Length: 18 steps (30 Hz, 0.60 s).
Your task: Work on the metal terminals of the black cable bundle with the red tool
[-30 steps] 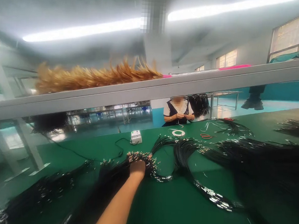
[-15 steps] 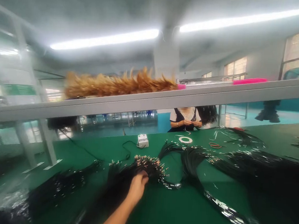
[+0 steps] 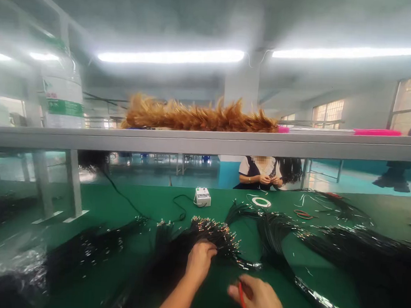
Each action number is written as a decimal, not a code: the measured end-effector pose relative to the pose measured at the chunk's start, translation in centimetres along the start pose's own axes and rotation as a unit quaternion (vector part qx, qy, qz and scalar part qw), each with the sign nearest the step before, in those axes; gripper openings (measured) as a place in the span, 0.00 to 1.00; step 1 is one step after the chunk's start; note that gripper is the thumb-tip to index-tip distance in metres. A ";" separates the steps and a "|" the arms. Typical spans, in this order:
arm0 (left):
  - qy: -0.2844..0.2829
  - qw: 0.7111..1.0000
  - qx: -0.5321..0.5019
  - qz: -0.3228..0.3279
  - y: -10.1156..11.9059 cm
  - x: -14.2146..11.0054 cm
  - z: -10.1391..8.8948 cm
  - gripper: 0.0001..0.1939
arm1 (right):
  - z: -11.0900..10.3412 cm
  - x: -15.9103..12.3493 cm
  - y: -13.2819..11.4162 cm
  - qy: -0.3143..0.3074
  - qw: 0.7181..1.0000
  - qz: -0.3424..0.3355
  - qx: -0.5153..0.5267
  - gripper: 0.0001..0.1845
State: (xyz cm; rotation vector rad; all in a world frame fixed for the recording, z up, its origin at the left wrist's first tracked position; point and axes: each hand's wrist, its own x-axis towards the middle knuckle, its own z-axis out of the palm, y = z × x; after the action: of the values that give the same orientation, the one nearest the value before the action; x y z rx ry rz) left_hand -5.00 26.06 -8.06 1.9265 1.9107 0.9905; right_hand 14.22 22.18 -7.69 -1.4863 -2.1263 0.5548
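Observation:
My left hand (image 3: 200, 262) reaches forward and rests, fingers curled, on a thick bundle of black wires (image 3: 185, 246) with shiny metal tips that lies on the green table (image 3: 216, 305). What its fingers grip is hidden. My right hand (image 3: 258, 301) comes in at the bottom edge and pinches a thin red band (image 3: 243, 306). The two hands are close together but apart.
More black wire bundles (image 3: 354, 244) spread across the right and left of the table. A small white box (image 3: 202, 197), a white tape roll (image 3: 261, 202) and red bands (image 3: 302, 214) lie farther back. A feather duster (image 3: 201, 117) lies on the grey shelf (image 3: 206, 142). Another person (image 3: 260, 172) works opposite.
The view has levelled and dropped. My left hand has drawn nearer on the wire bundle. My right hand has come into view with the red band.

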 end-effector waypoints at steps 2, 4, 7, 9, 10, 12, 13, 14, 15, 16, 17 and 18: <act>0.002 1.000 -0.013 -0.003 -0.1 0.2 0.1 0.07 | 1.3 1.8 -0.7 0.025 1.000 0.009 -0.015 0.16; 0.004 1.000 -0.025 -0.010 -0.4 0.4 0.4 0.07 | 2.5 2.4 -1.2 0.037 0.999 0.010 -0.015 0.16; 0.005 0.999 -0.037 -0.023 -0.8 0.7 1.0 0.07 | 3.6 2.4 -1.4 0.039 0.999 0.015 -0.004 0.14; 0.008 0.999 -0.040 -0.030 -0.9 0.7 1.3 0.07 | 3.9 2.5 -1.3 0.034 0.999 0.023 0.005 0.12; 0.010 0.999 -0.040 -0.033 -1.0 0.6 1.4 0.07 | 4.1 2.5 -1.2 0.032 0.999 0.027 0.009 0.12; 0.016 0.999 -0.037 -0.036 -0.9 0.5 1.6 0.07 | 4.2 2.7 -1.1 0.030 0.999 0.033 0.015 0.12; 0.019 0.999 -0.036 -0.036 -0.8 0.4 1.5 0.07 | 4.2 2.8 -1.0 0.032 0.999 0.034 0.017 0.12; 0.022 0.998 -0.035 -0.036 -0.7 0.3 1.5 0.08 | 4.2 2.8 -1.0 0.033 0.999 0.036 0.019 0.12; 0.022 0.998 -0.035 -0.036 -0.6 0.2 1.4 0.08 | 4.2 2.9 -1.0 0.034 0.998 0.038 0.021 0.12; 0.022 0.999 -0.036 -0.035 -0.5 0.2 1.3 0.08 | 4.2 2.9 -1.0 0.034 0.998 0.040 0.023 0.11; 0.020 0.999 -0.036 -0.034 -0.4 0.1 1.2 0.07 | 4.1 2.9 -1.0 0.035 0.998 0.042 0.025 0.11; 0.018 0.999 -0.037 -0.033 -0.3 0.1 1.1 0.07 | 4.1 2.9 -1.0 0.035 0.998 0.045 0.027 0.10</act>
State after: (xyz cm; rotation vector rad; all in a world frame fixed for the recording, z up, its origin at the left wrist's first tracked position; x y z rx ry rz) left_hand -4.59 26.46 -9.08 1.8057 1.9158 1.0678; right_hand 10.18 24.33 -9.88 -1.5543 -1.9856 0.5789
